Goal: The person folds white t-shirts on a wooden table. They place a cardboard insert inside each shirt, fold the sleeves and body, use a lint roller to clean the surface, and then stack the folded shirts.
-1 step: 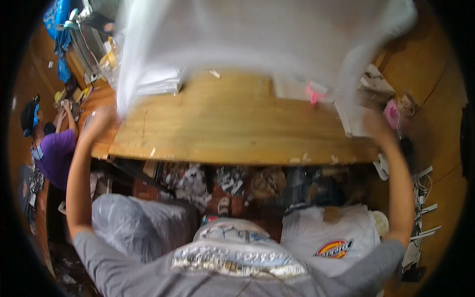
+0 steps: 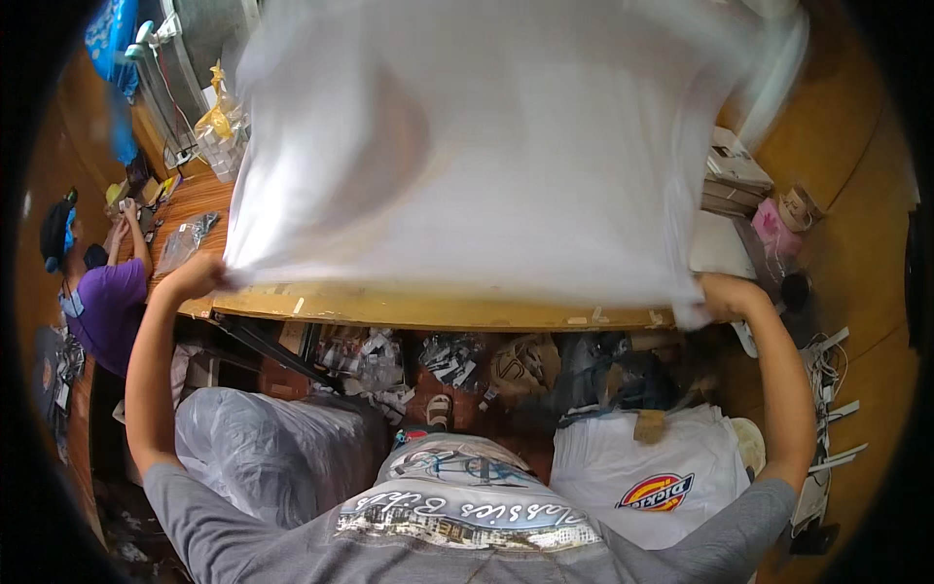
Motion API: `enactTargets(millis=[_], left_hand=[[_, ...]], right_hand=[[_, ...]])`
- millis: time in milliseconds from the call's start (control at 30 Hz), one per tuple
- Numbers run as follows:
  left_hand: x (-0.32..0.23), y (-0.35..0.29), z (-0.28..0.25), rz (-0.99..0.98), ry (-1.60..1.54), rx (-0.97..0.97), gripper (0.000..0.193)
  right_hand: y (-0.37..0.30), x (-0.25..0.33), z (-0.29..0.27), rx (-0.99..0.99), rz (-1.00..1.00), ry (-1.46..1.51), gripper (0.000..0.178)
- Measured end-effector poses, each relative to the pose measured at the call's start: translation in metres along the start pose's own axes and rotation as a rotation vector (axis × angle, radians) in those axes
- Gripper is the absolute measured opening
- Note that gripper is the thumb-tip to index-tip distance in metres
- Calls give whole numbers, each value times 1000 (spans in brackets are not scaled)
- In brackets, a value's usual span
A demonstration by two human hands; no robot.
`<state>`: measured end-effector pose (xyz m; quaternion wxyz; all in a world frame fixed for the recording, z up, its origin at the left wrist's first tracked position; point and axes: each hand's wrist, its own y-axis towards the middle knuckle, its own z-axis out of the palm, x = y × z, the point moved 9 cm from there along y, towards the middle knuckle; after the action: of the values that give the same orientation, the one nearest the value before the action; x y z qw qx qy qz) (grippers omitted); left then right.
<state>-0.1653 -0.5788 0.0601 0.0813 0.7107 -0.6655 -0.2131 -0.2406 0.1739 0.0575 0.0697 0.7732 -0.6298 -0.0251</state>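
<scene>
A wide white cloth, by its look a T-shirt [image 2: 506, 185], is spread out above the table, blurred in its upper part by motion. My left hand [image 2: 199, 276] is closed on its near left corner. At the near right corner my right hand [image 2: 725, 297] grips a bunched bit of the same cloth. Both arms are stretched apart, and the near edge hangs taut between the hands, just over the front of the wooden table [image 2: 438, 307]. The cloth hides most of the tabletop.
Below the table lie bagged items [image 2: 452, 358]. A grey plastic-wrapped bundle [image 2: 282, 448] is at my left, a stack of white printed garments [image 2: 593, 457] at my right. Beyond the table's left side sits a person in purple [image 2: 112, 302]. Boxes [image 2: 735, 165] stand at the right.
The white T-shirt has come down and toward me, now covering the tabletop and the papers that showed before. Both hands are lower and nearer the table's front edge, still gripping the corners.
</scene>
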Motion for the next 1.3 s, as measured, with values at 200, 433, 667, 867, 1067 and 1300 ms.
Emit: enactTargets(millis=[200,433,667,867,1067,1300], left_hand=[[53,10,-89,24,-350,7,23],[25,32,-163,210,-767,-67,11],[-8,105,-22,22,-305,144,21],[-4,161,-102,217,-344,-595,23],[2,112,-91,268,-375,-433,13],[-16,19,27,239,-91,-195,20]], right_hand=[[-20,8,-66,148,-149,362,7],[-36,-30,-203,-207,-65,495,13],[107,18,-109,-144,-457,-77,16],[107,-46,-237,-1183,266,179,38],[40,-75,-235,-1267,-21,150,37],[-65,-64,-42,-1025,106,-213,26]])
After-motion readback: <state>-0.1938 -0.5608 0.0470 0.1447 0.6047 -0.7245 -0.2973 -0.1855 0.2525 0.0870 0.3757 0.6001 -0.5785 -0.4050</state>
